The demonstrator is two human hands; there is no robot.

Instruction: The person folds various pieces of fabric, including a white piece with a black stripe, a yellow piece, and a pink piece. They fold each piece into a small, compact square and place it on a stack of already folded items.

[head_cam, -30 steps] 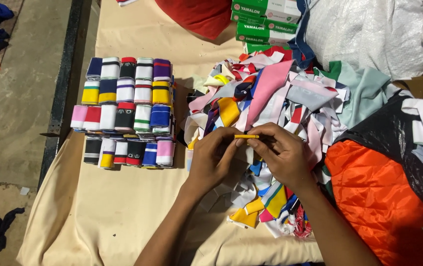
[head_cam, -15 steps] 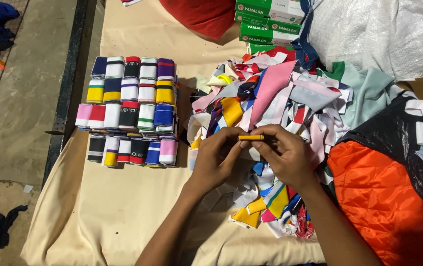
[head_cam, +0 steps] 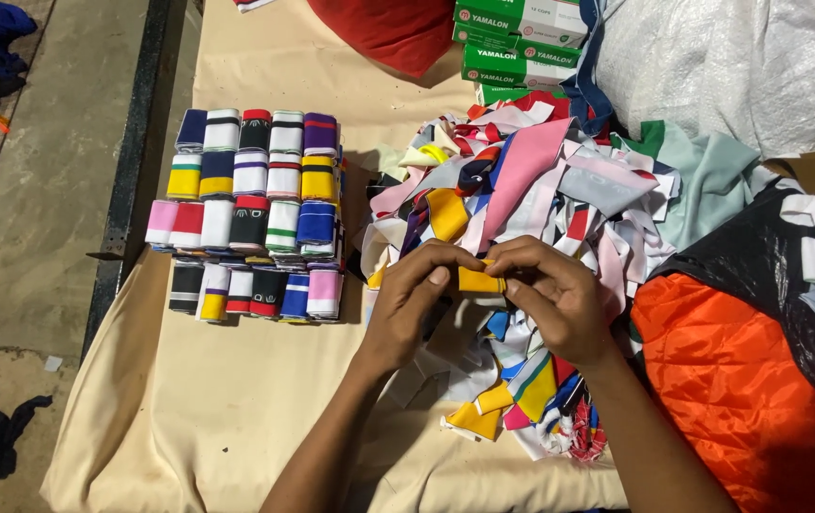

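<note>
Hands: left hand (head_cam: 414,302) and right hand (head_cam: 552,296) both pinched shut on a yellow cloth strip (head_cam: 480,279) | over a scrap pile (head_cam: 521,204) | folded stacks (head_cam: 251,211) lay left.

— What carries everything here?
— A tabletop (head_cam: 236,418) covered in beige cloth, with a dark metal edge rail (head_cam: 137,142) on its left side.
— And directly on it?
— Neat rows of folded striped fabric bands (head_cam: 251,214) at left, a loose heap of multicoloured fabric strips (head_cam: 521,209) just beside them, green cardboard boxes (head_cam: 512,43) at the far edge.
</note>
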